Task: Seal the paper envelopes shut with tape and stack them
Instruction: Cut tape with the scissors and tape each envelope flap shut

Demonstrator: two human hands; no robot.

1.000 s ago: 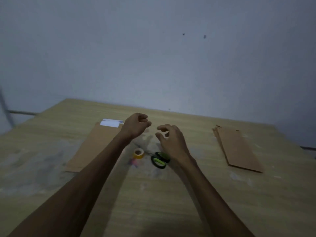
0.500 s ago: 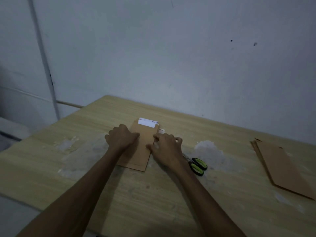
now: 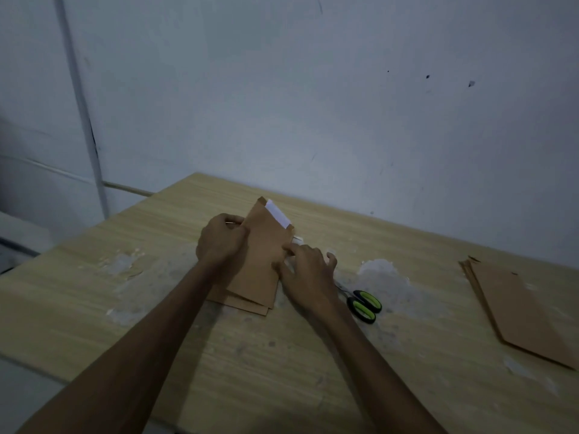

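Fingers of the left hand (image 3: 221,241) curl over the left edge of the top envelope (image 3: 261,245); right hand (image 3: 308,277) fingers pinch its right edge. Step: lifting it off the pile on the tabletop (image 3: 282,355). Second envelope stack (image 3: 517,305) far right; scissors (image 3: 363,303) beside. Next, judged: tape the white-strip flap shut

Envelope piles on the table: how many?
2. One pile lies under both hands at the centre; the other lies at the table's right edge. How many envelopes each holds is hidden.
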